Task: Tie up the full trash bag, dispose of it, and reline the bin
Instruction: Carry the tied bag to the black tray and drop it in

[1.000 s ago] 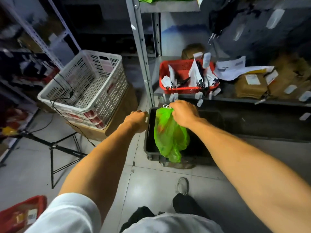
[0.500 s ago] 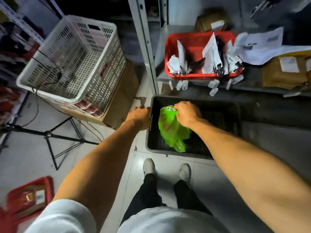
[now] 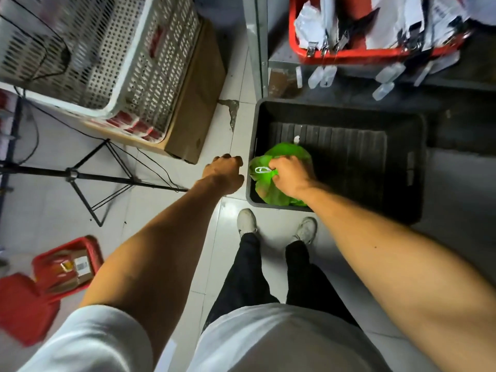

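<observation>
I see a white perforated plastic crate (image 3: 107, 49) resting on a brown cardboard box (image 3: 196, 103) at upper left, with a black cable (image 3: 45, 73) draped over the crate. A black tripod stand (image 3: 88, 178) spreads its legs on the pale tiled floor (image 3: 40, 210). A red basket (image 3: 362, 52) of white papers sits on the metal shelf (image 3: 279, 63). Two red trays (image 3: 67, 267) lie at lower left.

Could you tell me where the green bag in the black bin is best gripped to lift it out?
Grip the gathered neck of the green bag, by the white tie, coming from above. The body is soft and bulging, and it sits against the black bin wall, so the sides offer little. The right hand already grips there.
</observation>
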